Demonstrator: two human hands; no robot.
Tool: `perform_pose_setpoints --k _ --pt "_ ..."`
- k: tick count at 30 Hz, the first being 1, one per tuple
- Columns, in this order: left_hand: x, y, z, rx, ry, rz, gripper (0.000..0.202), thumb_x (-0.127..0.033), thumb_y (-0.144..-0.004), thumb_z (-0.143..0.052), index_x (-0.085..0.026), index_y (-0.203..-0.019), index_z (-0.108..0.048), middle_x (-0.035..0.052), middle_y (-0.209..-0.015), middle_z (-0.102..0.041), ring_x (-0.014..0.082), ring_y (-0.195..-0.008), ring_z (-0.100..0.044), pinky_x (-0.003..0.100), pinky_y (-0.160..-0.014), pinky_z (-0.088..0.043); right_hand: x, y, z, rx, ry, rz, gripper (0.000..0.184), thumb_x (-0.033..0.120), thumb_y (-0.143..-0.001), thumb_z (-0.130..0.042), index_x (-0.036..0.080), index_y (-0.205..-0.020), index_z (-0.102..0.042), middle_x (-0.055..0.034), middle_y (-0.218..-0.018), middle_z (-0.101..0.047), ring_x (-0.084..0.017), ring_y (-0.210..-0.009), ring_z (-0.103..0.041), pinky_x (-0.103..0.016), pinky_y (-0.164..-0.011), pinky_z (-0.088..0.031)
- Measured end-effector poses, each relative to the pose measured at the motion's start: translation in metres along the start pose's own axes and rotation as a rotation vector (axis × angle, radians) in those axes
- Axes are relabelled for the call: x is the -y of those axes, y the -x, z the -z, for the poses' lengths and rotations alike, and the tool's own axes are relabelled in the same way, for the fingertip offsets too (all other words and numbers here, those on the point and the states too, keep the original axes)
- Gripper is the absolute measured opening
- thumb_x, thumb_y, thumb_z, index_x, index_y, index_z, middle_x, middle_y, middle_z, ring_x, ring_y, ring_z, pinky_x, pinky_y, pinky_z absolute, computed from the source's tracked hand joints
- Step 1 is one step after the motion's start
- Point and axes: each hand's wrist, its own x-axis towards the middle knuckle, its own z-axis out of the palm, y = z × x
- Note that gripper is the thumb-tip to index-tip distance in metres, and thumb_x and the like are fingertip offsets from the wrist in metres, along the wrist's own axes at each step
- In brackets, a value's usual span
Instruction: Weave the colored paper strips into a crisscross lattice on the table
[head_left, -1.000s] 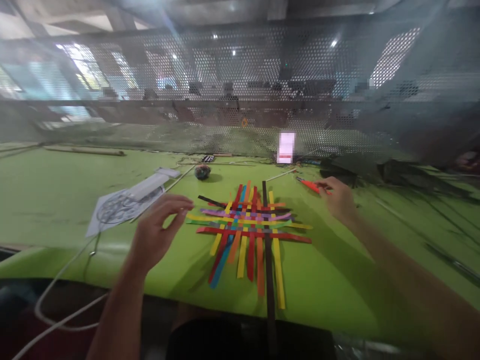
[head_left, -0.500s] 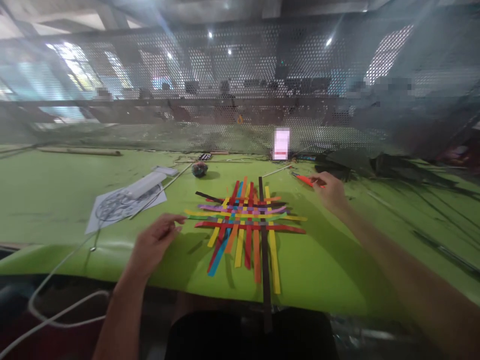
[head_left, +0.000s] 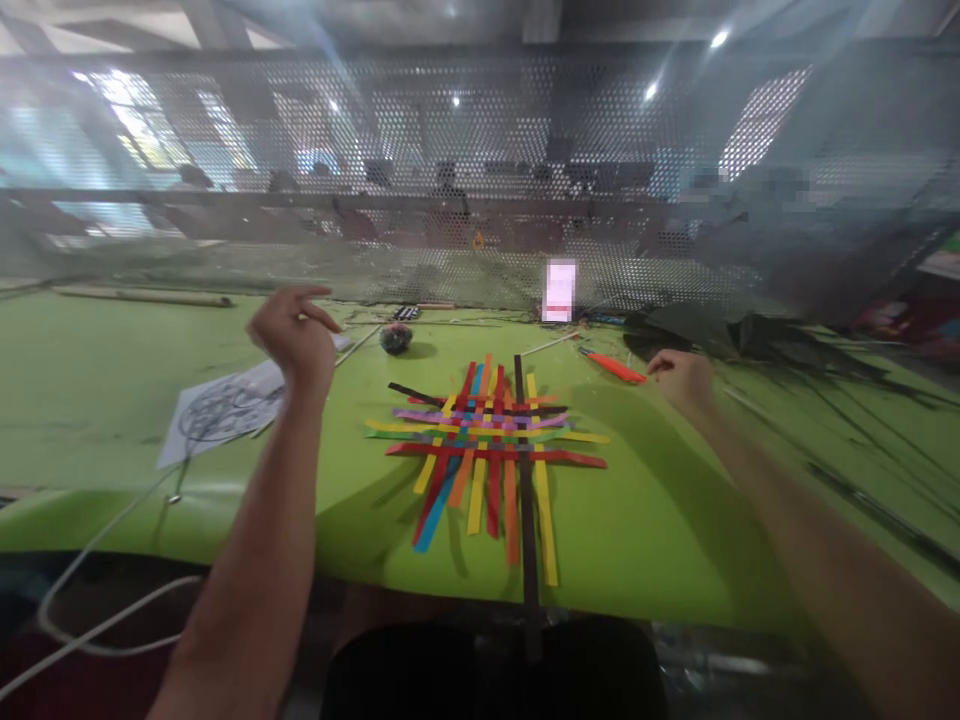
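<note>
Woven strips of coloured paper [head_left: 480,430] lie flat on the green tabletop [head_left: 615,530], crossing each other in red, yellow, blue, orange, purple, green and black. One long black strip [head_left: 530,540] hangs past the table's front edge. My left hand [head_left: 294,330] is raised over the left side, fingers apart and holding nothing, partly covering a printed sheet [head_left: 225,405]. To the right of the weave, my right hand [head_left: 684,378] has loosely bent fingers with nothing visible between them. Just left of its fingertips lies an orange tool [head_left: 616,367] with a narrow grey tip.
A dark, round lump [head_left: 395,339] sits behind the weave. Against the perforated metal screen [head_left: 420,230] leans a bright phone [head_left: 559,290]. Dark strips [head_left: 705,325] are heaped at the back right. A white cable [head_left: 112,540] runs off the left front edge.
My left hand has risen from the weave's left ends toward the back left. My right hand has let go of the orange tool and moved slightly right.
</note>
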Motion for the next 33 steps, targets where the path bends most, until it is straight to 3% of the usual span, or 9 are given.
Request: perform_pose_setpoints --k 2,4,8,11,14,19,25,30,33 --pt "0.002 -0.024 -0.014 -0.158 0.039 0.169 0.039 0.003 -0.080 -0.033 0.004 -0.095 -0.069 -0.0018 -0.070 -0.069 0.0061 -0.057 -0.052 0.024 -0.064 -0.038 -0.003 -0.004 0.000 0.027 0.030 -0.014 0.020 0.009 -0.066 -0.052 0.025 -0.058 -0.062 -0.0035 -0.057 -0.063 -0.023 -0.063 -0.057 -0.033 -0.065 -0.038" --pt "0.005 -0.042 -0.024 -0.144 0.068 0.271 0.033 0.002 -0.081 -0.034 0.005 -0.089 -0.066 -0.0021 -0.066 -0.067 0.0043 -0.050 -0.045 0.024 -0.057 -0.033 -0.006 -0.006 -0.002 0.068 0.035 -0.013 0.017 0.011 -0.064 -0.054 0.025 -0.057 -0.061 -0.0044 -0.059 -0.065 -0.023 -0.064 -0.058 -0.034 -0.064 -0.037" --pt "0.016 -0.054 -0.034 -0.057 0.086 0.289 0.029 0.004 -0.079 -0.032 -0.007 -0.079 -0.059 -0.0122 -0.048 -0.046 0.0028 -0.044 -0.041 0.020 -0.055 -0.031 -0.010 -0.007 -0.005 0.116 0.018 -0.029 0.016 0.014 -0.063 -0.053 0.026 -0.054 -0.059 -0.0051 -0.056 -0.066 -0.024 -0.064 -0.057 -0.035 -0.063 -0.037" --pt "0.024 -0.041 -0.038 0.008 0.062 0.261 0.030 0.006 -0.077 -0.031 -0.012 -0.074 -0.054 -0.0130 -0.045 -0.041 0.0037 -0.046 -0.045 0.018 -0.056 -0.033 -0.011 -0.006 -0.008 0.075 0.044 -0.021 0.017 0.012 -0.065 -0.054 0.026 -0.057 -0.060 -0.0066 -0.065 -0.071 -0.024 -0.068 -0.058 -0.036 -0.066 -0.038" --pt "0.025 -0.016 -0.046 0.108 0.021 0.169 0.020 0.001 -0.076 -0.045 -0.010 -0.071 -0.060 -0.0107 -0.047 -0.049 0.0076 -0.057 -0.055 0.020 -0.064 -0.040 -0.008 -0.005 -0.014 0.023 0.103 0.086 0.020 0.010 -0.072 -0.054 0.024 -0.072 -0.068 -0.0107 -0.088 -0.078 -0.024 -0.080 -0.061 -0.035 -0.072 -0.040" --pt "0.019 0.012 -0.062 0.209 -0.002 -0.007 0.022 -0.002 -0.067 -0.050 -0.018 -0.067 -0.064 -0.0062 -0.050 -0.059 0.0152 -0.066 -0.067 0.023 -0.078 -0.048 0.002 0.001 -0.033 0.177 0.259 0.256 0.034 0.017 -0.083 -0.061 0.019 -0.115 -0.073 -0.0145 -0.120 -0.074 -0.029 -0.103 -0.059 -0.042 -0.091 -0.048" --pt "0.022 0.019 -0.071 0.234 0.136 -0.110 0.024 -0.007 -0.057 -0.042 -0.023 -0.057 -0.059 -0.0049 -0.046 -0.061 0.0190 -0.070 -0.074 0.024 -0.074 -0.054 0.003 0.006 -0.034 0.263 0.368 0.202 0.035 0.021 -0.093 -0.059 0.019 -0.126 -0.072 -0.0149 -0.124 -0.073 -0.033 -0.114 -0.064 -0.046 -0.099 -0.051" --pt "0.031 0.018 -0.068 0.219 0.165 -0.056 0.024 -0.008 -0.056 -0.042 -0.021 -0.060 -0.063 -0.0050 -0.047 -0.063 0.0172 -0.059 -0.070 0.025 -0.072 -0.055 0.004 0.003 -0.023 0.113 0.365 0.050 0.052 0.017 -0.099 -0.045 0.010 -0.150 -0.055 -0.0211 -0.128 -0.072 -0.033 -0.118 -0.065 -0.044 -0.099 -0.050" --pt "0.039 0.013 -0.066 0.213 0.149 0.004 0.028 -0.009 -0.056 -0.042 -0.019 -0.066 -0.067 -0.0047 -0.050 -0.063 0.0162 -0.054 -0.066 0.025 -0.066 -0.053 0.002 0.001 -0.020 0.084 0.286 -0.003 0.053 0.016 -0.101 -0.040 0.008 -0.152 -0.052 -0.0213 -0.131 -0.070 -0.028 -0.115 -0.067 -0.037 -0.098 -0.050"
